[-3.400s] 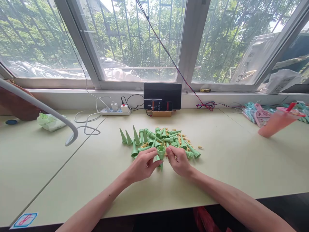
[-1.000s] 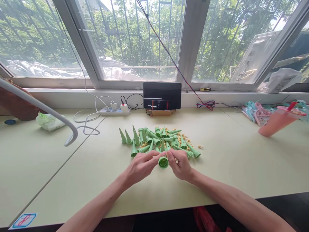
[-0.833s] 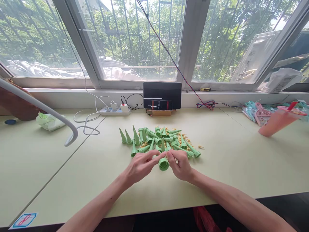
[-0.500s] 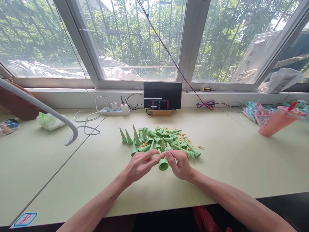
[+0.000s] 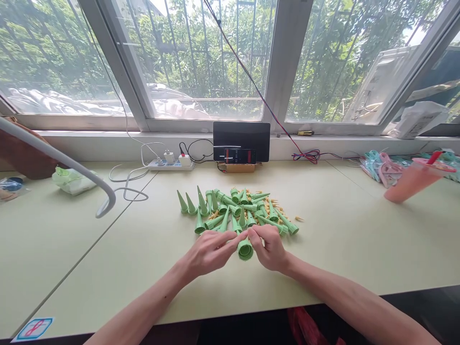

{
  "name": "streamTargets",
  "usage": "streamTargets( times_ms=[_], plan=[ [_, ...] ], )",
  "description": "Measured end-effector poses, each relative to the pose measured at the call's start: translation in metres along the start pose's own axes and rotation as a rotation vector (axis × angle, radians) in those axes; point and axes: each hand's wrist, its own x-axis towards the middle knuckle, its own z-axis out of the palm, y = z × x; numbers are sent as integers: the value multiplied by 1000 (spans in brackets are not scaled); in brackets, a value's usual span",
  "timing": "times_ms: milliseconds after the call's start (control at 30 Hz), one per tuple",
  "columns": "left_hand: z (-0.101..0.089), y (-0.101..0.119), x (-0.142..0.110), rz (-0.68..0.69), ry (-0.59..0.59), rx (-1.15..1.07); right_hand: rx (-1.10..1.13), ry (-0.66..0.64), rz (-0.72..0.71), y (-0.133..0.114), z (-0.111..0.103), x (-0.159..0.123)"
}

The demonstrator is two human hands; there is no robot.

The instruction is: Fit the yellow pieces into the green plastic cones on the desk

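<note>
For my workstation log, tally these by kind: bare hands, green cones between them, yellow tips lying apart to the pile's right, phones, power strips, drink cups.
Left hand and right hand: 2
Green cone between them: 1
Stray yellow tip: 1
Phone: 1
Power strip: 1
Drink cup: 1
Total: 7

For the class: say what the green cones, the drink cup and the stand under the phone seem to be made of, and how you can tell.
Green cones: probably moulded plastic, satin; even colour, ribbed collars.
Drink cup: likely thin plastic, slightly frosted; the pink drink shows through.
Stand: perhaps cardboard, matt; plain brown, box-like.
</note>
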Motion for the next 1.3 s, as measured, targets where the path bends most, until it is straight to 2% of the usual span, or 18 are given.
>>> streamTargets(
  times_ms=[333,500,633,833,900,967,1100,1300],
  plan=[
    [1,1,-7,0,-25,1,-42,7,-38,-4,-1,-2],
    [1,-2,-2,-87,-38,-13,-38,26,-5,3,2,-1],
    [4,0,0,-248,-54,-93,-27,38,48,10,3,-1],
    [2,4,5,-817,-41,-472,-53,42,110,14,2,0],
    [1,3,5,-936,-78,-614,-57,38,110,14,2,0],
    [1,2,6,-978,-157,-757,-57,29,108,14,2,0],
    [0,2,9,-978,-318,-953,-67,13,100,12,2,0],
    [-1,4,10,-997,-384,-932,-36,-25,90,14,5,-2]
  ],
)
